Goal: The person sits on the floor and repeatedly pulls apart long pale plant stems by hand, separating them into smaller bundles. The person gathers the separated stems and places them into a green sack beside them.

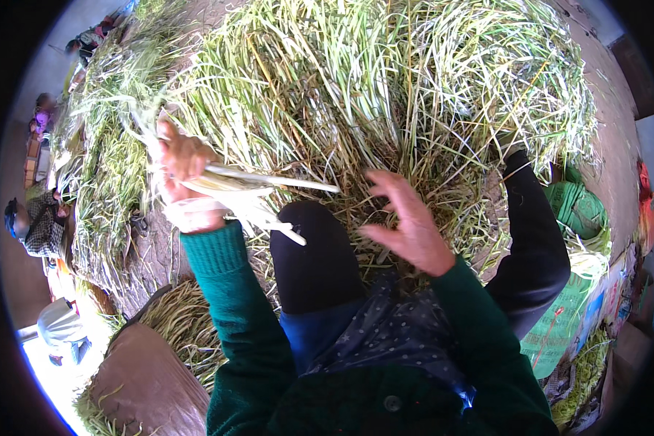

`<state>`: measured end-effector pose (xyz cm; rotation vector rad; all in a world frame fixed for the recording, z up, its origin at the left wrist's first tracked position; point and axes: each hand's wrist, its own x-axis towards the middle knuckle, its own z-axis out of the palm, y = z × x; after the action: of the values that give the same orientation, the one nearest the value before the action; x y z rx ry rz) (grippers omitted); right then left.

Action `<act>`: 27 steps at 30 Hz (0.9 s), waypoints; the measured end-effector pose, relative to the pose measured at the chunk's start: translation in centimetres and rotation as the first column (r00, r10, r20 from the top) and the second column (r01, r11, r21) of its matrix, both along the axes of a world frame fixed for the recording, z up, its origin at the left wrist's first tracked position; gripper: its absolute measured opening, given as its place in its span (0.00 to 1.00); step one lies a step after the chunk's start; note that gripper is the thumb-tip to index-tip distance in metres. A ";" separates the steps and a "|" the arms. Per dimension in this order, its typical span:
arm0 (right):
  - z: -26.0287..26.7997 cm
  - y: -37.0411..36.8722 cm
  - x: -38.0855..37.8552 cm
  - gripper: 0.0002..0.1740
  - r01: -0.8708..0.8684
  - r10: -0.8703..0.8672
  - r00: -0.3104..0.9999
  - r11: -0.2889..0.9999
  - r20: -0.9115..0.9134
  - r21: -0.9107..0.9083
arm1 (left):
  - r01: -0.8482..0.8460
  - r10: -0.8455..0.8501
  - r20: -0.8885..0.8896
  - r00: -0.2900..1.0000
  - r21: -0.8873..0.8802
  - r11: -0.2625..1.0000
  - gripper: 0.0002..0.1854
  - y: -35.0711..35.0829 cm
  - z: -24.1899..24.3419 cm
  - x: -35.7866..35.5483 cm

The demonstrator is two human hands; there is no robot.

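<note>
My left hand (182, 158) is closed around a bundle of pale green-white plant stalks (250, 191). Their cut-looking white ends point right, over my left knee, and their leafy ends trail off blurred at the upper left. My right hand (409, 223) hangs above the pile between my knees, fingers spread, with nothing in it. In front of me lies a big heap of long green stalks (354, 82), brown and dry-looking near its lower edge.
Another stalk heap (109, 180) lies left. A brown sack (147, 376) with stalks beside it is lower left; a green woven sack (556, 321) stands right. Several people sit or bend along the left, one in a checked top (46, 226).
</note>
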<state>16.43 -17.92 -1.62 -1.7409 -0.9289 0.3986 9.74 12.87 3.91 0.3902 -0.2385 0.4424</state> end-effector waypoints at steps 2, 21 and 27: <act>1.0 2.7 -0.7 0.48 -0.104 0.130 0.966 0.987 -0.225 0.125 | -0.042 0.039 -0.039 0.998 -0.084 0.996 0.10 -2.3 -1.3 0.4; -1.1 -1.9 0.7 0.08 -0.207 0.120 0.710 0.977 -0.693 -0.042 | -0.038 0.011 -0.063 0.998 -0.454 0.890 0.08 -5.6 -3.3 -0.7; -9.3 -7.5 2.4 0.08 0.377 -0.426 0.880 0.896 -0.211 -0.234 | -0.032 0.025 -0.035 0.999 -0.218 0.975 0.09 -3.4 -3.0 -0.7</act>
<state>18.86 -25.39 -10.92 -1.9416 -0.3322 0.4323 9.08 9.42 0.89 0.1847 -0.1512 0.4854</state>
